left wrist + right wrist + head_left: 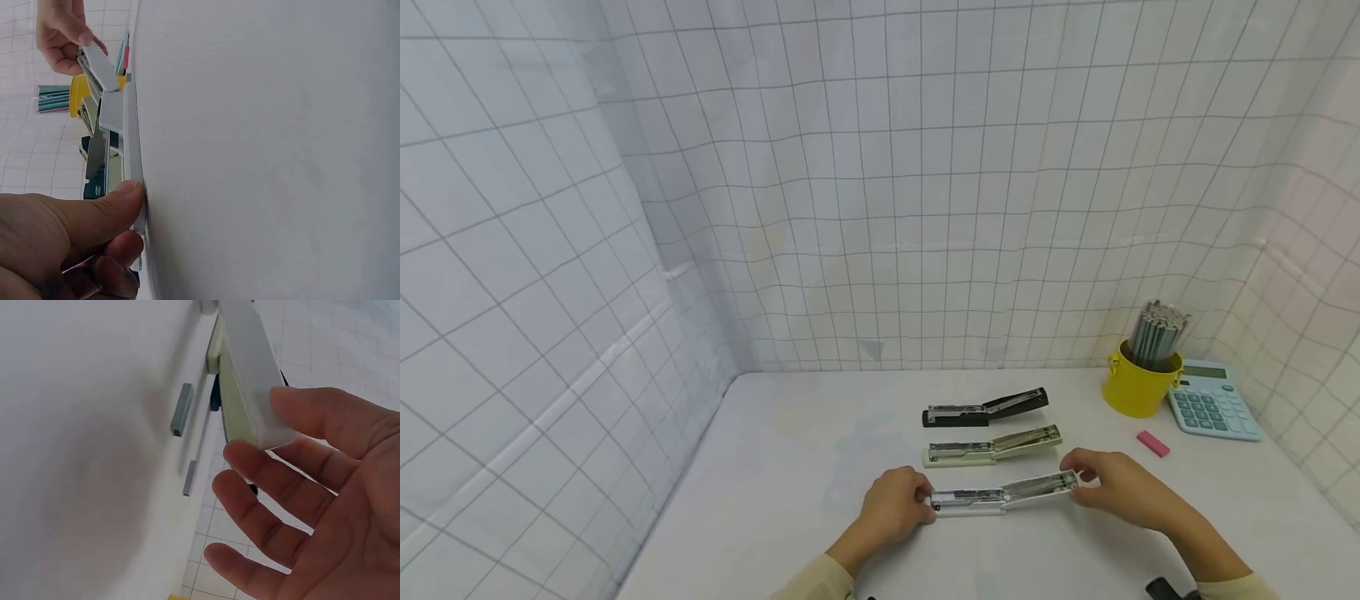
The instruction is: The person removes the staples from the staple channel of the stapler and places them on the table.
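Note:
A white stapler (pixel 970 511) lies folded open on the table, its top arm slanting up to the right. My left hand (pixel 891 504) pinches the left end of its base; in the left wrist view the thumb (pixel 119 203) presses against the base's side. The raised end of the top arm (pixel 250 369) is between the thumb and index finger of my right hand (pixel 1116 485), the other fingers spread apart. Just behind it are a pale green stapler (pixel 958 458) and a black stapler (pixel 955 419), both likewise folded open.
A yellow bucket (pixel 1131 390) of grey-green sticks stands at the back right beside a light blue calculator (pixel 1213 412). A pink eraser-like block (pixel 1153 443) lies in front of them. Small grey bars (pixel 182 411) show near the staplers in the right wrist view.

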Motion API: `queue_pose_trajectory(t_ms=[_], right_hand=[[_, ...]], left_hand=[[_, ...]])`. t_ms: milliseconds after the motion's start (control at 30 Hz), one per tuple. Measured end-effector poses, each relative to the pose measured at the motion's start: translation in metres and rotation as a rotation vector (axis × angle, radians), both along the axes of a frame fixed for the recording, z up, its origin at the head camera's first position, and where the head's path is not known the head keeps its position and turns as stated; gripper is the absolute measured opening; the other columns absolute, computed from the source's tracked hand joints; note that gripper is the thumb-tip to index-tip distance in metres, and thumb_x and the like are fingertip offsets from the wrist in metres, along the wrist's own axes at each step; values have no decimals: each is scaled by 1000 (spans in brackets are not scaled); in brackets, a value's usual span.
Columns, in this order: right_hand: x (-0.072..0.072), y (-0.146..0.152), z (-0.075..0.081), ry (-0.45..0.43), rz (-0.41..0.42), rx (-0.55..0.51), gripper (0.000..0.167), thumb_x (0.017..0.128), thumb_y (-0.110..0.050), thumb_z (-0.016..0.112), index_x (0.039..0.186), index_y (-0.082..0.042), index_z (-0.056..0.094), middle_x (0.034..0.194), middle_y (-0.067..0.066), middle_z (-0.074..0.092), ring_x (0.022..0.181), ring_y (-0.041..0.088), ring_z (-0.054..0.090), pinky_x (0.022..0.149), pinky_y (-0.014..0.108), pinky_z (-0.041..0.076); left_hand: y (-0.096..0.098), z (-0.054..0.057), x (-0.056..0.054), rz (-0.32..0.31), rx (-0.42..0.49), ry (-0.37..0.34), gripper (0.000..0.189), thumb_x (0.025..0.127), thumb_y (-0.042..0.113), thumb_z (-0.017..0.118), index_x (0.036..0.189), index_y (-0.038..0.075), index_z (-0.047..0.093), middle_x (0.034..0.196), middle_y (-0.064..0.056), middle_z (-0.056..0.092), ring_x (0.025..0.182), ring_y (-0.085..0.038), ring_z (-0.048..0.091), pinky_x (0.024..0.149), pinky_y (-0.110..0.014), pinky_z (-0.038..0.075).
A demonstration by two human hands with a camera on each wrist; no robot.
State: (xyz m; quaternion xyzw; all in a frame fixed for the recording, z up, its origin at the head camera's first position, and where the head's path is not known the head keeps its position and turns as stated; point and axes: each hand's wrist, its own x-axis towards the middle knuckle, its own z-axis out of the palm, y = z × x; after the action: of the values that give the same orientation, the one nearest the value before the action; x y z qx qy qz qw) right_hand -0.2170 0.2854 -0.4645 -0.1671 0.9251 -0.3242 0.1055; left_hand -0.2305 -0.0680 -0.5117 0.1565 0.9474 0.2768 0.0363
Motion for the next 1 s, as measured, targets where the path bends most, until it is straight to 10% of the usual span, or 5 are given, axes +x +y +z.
queue_pose_trajectory(t_ms=[300, 533, 767, 1000], right_hand=[[4, 2, -11, 17, -41, 104, 35, 86, -19, 80, 119, -14, 69, 111, -1, 72, 96, 21, 65, 85, 47, 56], [18, -18, 9, 170, -68, 305, 52, 86, -28, 82, 133, -13, 65, 123, 8, 67, 105, 28, 65, 87, 53, 55], [30, -88, 22, 270, -31, 139, 46, 89, -27, 79, 131, -14, 66, 114, 0, 64, 90, 12, 63, 77, 35, 56], [35, -138, -7, 613, 109, 315, 70, 82, -27, 85, 145, -16, 57, 104, -3, 52, 77, 8, 47, 50, 22, 36]], left_hand=[[2, 1, 3, -16, -24, 33, 23, 74, 18, 89, 92, 11, 78, 72, 11, 51, 64, -7, 46, 59, -26, 39], [0, 1, 3, -16, -24, 34, 22, 74, 18, 89, 92, 10, 78, 73, 11, 52, 64, -6, 46, 59, -26, 39], [-1, -1, 1, -17, -14, 47, 22, 75, 18, 89, 92, 10, 78, 73, 11, 52, 64, -6, 46, 58, -26, 39], [-2, -3, 0, -29, 2, 48, 22, 75, 17, 89, 93, 11, 78, 72, 12, 52, 63, -5, 46, 58, -25, 39]])
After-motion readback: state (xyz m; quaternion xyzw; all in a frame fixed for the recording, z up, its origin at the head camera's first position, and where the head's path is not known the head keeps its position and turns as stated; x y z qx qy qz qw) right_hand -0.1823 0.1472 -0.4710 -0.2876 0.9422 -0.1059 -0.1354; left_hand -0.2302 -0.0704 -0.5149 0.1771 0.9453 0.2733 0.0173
